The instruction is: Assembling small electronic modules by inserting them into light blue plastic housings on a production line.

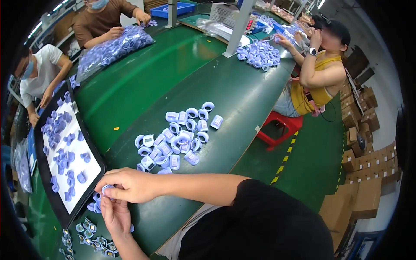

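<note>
A small lavender plastic ring-shaped piece (107, 189) is pinched between my two hands over the near left part of the green table (225, 91). From the upper side, my right hand (132, 185) closes its thumb and fingers on the piece and partly covers it. My left hand (116, 216) is below, its fingertips closed against the same piece. Next to the hands lie several loose lavender pieces (96, 204), partly hidden. Below them is a group of similar pieces with dark and metallic parts inside (100, 246).
A pile of lavender rings (175, 141) lies beyond my right forearm. Left of my hands, a black-rimmed white panel (89, 182) bears more lavender pieces. A metal post (237, 34) rises from the table. Co-workers sit around it, one on a red stool (281, 125). Cardboard boxes (346, 203) stand right.
</note>
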Demonstrator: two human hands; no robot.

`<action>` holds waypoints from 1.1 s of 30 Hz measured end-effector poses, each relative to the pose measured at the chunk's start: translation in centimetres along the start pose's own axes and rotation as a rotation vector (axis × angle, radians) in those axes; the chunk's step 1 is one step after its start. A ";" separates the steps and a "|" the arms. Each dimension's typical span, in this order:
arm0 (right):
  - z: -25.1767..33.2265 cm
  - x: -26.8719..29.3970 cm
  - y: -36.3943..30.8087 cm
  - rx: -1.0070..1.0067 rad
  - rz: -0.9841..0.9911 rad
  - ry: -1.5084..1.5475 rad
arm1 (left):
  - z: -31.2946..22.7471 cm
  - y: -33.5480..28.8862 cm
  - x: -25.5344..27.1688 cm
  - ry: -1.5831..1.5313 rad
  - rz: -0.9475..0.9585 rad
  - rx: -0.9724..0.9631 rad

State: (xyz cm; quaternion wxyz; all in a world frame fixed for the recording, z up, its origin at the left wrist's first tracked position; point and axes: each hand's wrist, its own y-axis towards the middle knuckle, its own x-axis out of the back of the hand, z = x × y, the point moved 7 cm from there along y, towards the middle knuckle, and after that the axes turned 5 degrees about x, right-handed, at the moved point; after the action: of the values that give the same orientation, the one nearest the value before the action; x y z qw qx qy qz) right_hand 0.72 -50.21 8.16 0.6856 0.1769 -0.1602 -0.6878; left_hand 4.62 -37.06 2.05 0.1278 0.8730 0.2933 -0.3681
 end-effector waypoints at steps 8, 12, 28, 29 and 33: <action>0.4 1.5 -0.1 0.055 -0.037 -0.314 | 1.7 0.5 -0.9 0.190 -0.015 0.091; 0.3 1.0 -0.1 -0.012 0.014 -0.213 | 0.5 0.7 -1.9 0.183 -0.009 0.013; 0.2 1.0 0.2 -0.120 0.037 -0.163 | 1.0 0.4 -1.9 0.347 -0.011 0.139; 0.2 1.4 0.3 -0.079 0.017 -0.312 | 1.1 0.6 -1.7 0.370 -0.059 0.145; 1.0 3.2 0.5 -0.017 -0.058 -0.665 | 1.4 1.1 -0.9 0.576 -0.165 0.095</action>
State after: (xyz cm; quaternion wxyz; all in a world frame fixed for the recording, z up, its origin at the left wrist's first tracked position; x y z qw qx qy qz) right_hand 0.75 -53.40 9.18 0.5773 -0.0584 -0.3642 -0.7285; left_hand 3.96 -38.89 1.66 -0.0321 0.9196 0.3700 -0.1281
